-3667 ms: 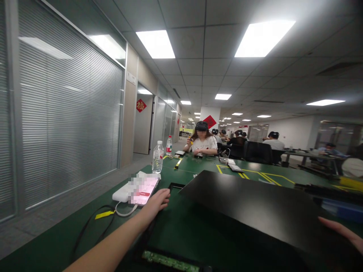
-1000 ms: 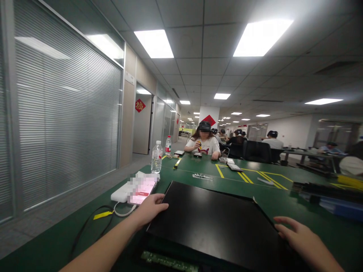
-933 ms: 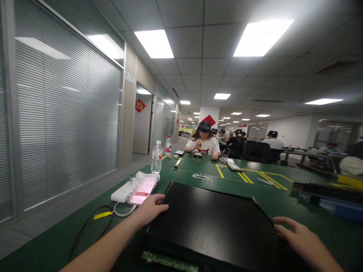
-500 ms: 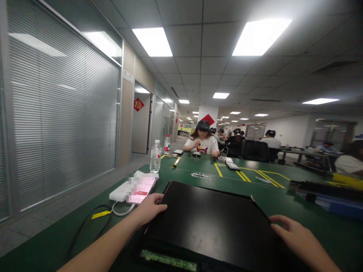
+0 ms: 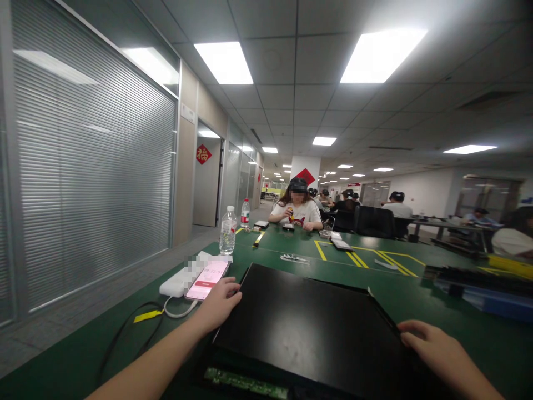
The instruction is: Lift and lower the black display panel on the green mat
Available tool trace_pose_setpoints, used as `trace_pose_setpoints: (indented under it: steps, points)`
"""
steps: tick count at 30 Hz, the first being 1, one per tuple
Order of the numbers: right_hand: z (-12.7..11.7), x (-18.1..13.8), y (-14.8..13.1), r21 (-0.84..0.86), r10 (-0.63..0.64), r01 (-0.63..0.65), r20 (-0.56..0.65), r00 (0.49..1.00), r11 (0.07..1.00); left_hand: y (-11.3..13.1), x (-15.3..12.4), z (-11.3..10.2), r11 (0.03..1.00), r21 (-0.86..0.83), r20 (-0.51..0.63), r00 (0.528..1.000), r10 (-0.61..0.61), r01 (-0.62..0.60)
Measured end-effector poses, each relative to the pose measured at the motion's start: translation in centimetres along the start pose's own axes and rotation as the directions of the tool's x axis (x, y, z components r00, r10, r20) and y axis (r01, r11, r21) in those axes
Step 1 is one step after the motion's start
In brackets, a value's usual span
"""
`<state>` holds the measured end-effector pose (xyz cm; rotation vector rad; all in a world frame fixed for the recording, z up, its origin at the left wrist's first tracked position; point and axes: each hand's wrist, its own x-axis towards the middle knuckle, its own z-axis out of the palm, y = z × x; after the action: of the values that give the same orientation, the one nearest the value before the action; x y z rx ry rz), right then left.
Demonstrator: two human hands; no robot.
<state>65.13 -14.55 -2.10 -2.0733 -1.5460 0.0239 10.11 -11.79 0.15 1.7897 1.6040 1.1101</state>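
A black LCD panel (image 5: 300, 322) lies flat on the green table in front of me, its dark face up. A strip of green circuit board (image 5: 245, 383) shows along its near edge. My left hand (image 5: 220, 303) is at the panel's left edge, fingers curled against the side with the thumb near the rim. On the right edge, my right hand (image 5: 425, 339) pinches the rim between thumb and fingers. The undersides of both grips are hidden. Close to my left hand lies a phone (image 5: 206, 280) with a pink screen, a white cable plugged in.
A white power bank (image 5: 175, 283) and a clear water bottle (image 5: 228, 230) stand left, near a black cord (image 5: 120, 328) with a yellow tag. Small metal parts (image 5: 295, 258) lie beyond the panel. A blue tray (image 5: 487, 300) sits right. Across the table a person (image 5: 295, 211) works.
My left hand has shifted slightly up, its thumb drawn back from the panel's face to the edge. The right hand and the panel have barely moved.
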Motion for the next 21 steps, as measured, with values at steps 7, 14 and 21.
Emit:
trace_pose_setpoints:
  steps: [7, 14, 21]
  points:
    - [-0.6, 0.3, 0.0, 0.121, 0.019, -0.034, 0.125, 0.992, 0.992, -0.3, -0.1, 0.1, 0.975, 0.224, 0.079, 0.997, -0.028, 0.010]
    - [-1.1, 0.1, -0.5, 0.146, 0.030, -0.051, 0.138, 0.990, 0.988, -0.2, -0.5, 0.1, 0.957, 0.288, 0.122, 0.992, -0.020, -0.016]
    - [-1.2, -0.3, -1.0, 0.148, 0.045, -0.070, 0.166, 0.985, 0.986, -0.4, -0.6, 0.2, 0.960, 0.280, 0.112, 0.994, -0.010, -0.022]
